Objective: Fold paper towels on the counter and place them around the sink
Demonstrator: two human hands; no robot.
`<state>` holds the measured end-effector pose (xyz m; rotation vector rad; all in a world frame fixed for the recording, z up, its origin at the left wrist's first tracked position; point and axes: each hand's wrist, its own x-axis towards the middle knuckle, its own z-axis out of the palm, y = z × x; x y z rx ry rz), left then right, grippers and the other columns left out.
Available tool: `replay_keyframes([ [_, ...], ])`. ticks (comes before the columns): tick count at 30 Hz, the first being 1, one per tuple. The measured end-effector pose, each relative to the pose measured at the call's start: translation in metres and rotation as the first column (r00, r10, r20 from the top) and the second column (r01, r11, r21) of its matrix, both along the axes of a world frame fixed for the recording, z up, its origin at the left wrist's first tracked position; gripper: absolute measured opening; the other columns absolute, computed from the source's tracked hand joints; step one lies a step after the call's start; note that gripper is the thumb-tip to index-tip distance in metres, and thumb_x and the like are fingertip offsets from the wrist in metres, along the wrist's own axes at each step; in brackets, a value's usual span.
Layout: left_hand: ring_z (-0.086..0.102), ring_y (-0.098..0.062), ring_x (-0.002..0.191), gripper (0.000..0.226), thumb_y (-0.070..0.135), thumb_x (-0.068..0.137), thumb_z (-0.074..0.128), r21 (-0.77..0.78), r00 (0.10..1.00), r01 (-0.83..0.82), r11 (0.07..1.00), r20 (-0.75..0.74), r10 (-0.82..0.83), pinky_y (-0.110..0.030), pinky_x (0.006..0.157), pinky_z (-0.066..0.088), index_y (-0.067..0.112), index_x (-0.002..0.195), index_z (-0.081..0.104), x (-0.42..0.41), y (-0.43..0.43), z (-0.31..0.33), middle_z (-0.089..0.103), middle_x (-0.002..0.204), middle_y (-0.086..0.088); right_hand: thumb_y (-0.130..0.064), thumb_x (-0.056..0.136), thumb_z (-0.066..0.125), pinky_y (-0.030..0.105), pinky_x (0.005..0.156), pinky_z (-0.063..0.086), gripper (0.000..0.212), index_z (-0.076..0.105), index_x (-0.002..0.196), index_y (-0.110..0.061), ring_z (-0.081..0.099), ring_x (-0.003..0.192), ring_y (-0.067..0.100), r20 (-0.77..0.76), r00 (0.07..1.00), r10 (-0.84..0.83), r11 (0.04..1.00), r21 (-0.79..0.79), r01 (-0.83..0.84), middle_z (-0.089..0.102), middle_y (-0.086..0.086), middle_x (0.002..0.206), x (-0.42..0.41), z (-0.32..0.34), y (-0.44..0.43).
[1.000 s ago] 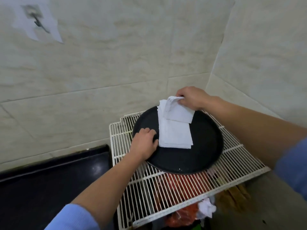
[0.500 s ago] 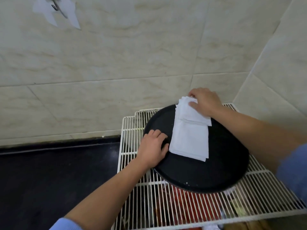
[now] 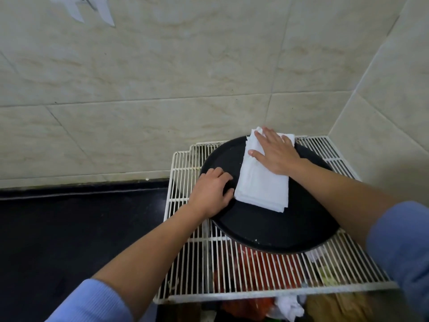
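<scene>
A stack of folded white paper towels [image 3: 262,184] lies on a round black tray [image 3: 278,226]. My right hand [image 3: 276,152] rests flat on the far end of the stack, fingers spread, pressing it down. At the tray's left rim, next to the stack's near-left corner, my left hand [image 3: 212,192] rests with its fingers curled over the edge. The tray sits on a white wire rack [image 3: 185,180].
The rack fills the corner between two beige tiled walls [image 3: 185,77]. A black counter [image 3: 76,228] lies to its left. Red and white bags [image 3: 255,266] show under the rack's bars. A white paper scrap [image 3: 92,8] is stuck high on the wall.
My right hand held a folded towel by its top edge, laid it on the stack and now presses flat on it. The view has shifted left and closer.
</scene>
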<state>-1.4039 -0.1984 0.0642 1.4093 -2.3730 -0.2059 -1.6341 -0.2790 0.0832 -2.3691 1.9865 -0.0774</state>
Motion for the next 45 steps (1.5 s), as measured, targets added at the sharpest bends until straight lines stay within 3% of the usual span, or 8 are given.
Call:
replay_keyframes([
  [5, 0.057, -0.025, 0.1, 0.032, 0.028, 0.089, 0.058, -0.044, 0.985, -0.159, 0.986, -0.075, 0.155, -0.038, 0.084, 0.048, 0.012, 0.117, 0.061, 0.041, 0.022, 0.025, 0.061, 0.108, -0.005, -0.055, 0.097, 0.033, 0.047, 0.113, 0.018, 0.059, 0.033, 0.146, -0.022, 0.018, 0.145, 0.025, 0.129, 0.991, 0.044, 0.982, -0.186, -0.019, 0.022, 0.007, 0.157, 0.028, 0.036, 0.013],
  [8, 0.058, -0.024, 0.098, 0.031, 0.031, 0.091, 0.054, -0.001, 0.952, -0.306, 0.952, -0.021, 0.306, -0.037, 0.079, 0.047, 0.016, 0.117, 0.059, 0.089, 0.051, 0.026, 0.061, 0.11, -0.003, -0.045, 0.097, 0.041, 0.044, 0.104, 0.029, 0.046, 0.049, 0.133, -0.016, 0.039, 0.13, 0.028, 0.179, 0.967, 0.182, 0.945, -0.304, -0.122, 0.046, 0.008, 0.141, 0.081, 0.053, 0.026],
  [14, 0.061, -0.026, 0.095, 0.024, 0.035, 0.09, 0.052, 0.089, 0.833, -0.548, 0.832, 0.149, 0.533, -0.035, 0.073, 0.047, 0.02, 0.108, 0.06, 0.198, 0.149, 0.008, 0.064, 0.103, 0.0, -0.038, 0.095, 0.05, 0.04, 0.092, 0.042, 0.036, 0.06, 0.12, -0.014, 0.056, 0.111, 0.03, 0.202, 0.837, 0.509, 0.839, -0.334, -0.429, 0.062, 0.008, 0.117, 0.22, 0.051, 0.09],
  [21, 0.061, -0.026, 0.098, 0.019, 0.034, 0.089, 0.051, 0.102, 0.61, -0.792, 0.602, 0.189, 0.77, -0.035, 0.076, 0.047, 0.024, 0.101, 0.061, 0.338, 0.296, 0.002, 0.067, 0.104, 0.0, -0.043, 0.094, 0.047, 0.04, 0.083, 0.05, 0.032, 0.059, 0.116, -0.023, 0.059, 0.106, 0.025, 0.176, 0.655, 0.735, 0.678, -0.231, -0.698, 0.064, 0.0, 0.113, 0.392, 0.041, 0.193],
  [28, 0.063, -0.028, 0.096, 0.021, 0.032, 0.088, 0.051, 0.073, 0.408, -0.913, 0.402, 0.211, 0.888, -0.037, 0.078, 0.052, 0.022, 0.104, 0.062, 0.483, 0.473, 0.009, 0.069, 0.103, -0.003, -0.04, 0.095, 0.045, 0.034, 0.077, 0.044, 0.027, 0.057, 0.114, -0.025, 0.059, 0.101, 0.023, 0.126, 0.482, 0.867, 0.498, -0.185, -0.847, 0.061, -0.003, 0.112, 0.573, 0.028, 0.334],
  [37, 0.063, -0.026, 0.095, 0.027, 0.03, 0.09, 0.05, 0.084, 0.083, -0.994, 0.065, 0.233, 0.969, -0.034, 0.077, 0.051, 0.02, 0.112, 0.062, 0.619, 0.688, 0.013, 0.069, 0.105, -0.004, -0.04, 0.096, 0.046, 0.034, 0.081, 0.044, 0.033, 0.055, 0.122, -0.023, 0.058, 0.108, 0.024, 0.086, 0.164, 0.983, 0.175, -0.15, -0.973, 0.059, 0.0, 0.122, 0.781, 0.018, 0.514],
  [45, 0.062, -0.024, 0.094, 0.027, 0.03, 0.09, 0.05, 0.128, -0.161, -0.972, -0.196, 0.243, 0.957, -0.035, 0.076, 0.051, 0.019, 0.113, 0.061, 0.698, 0.808, -0.011, 0.068, 0.104, -0.004, -0.04, 0.094, 0.047, 0.035, 0.086, 0.047, 0.034, 0.056, 0.122, -0.023, 0.059, 0.111, 0.024, 0.093, -0.095, 0.991, -0.085, -0.107, -0.991, 0.061, -0.001, 0.122, 0.94, -0.005, 0.62],
])
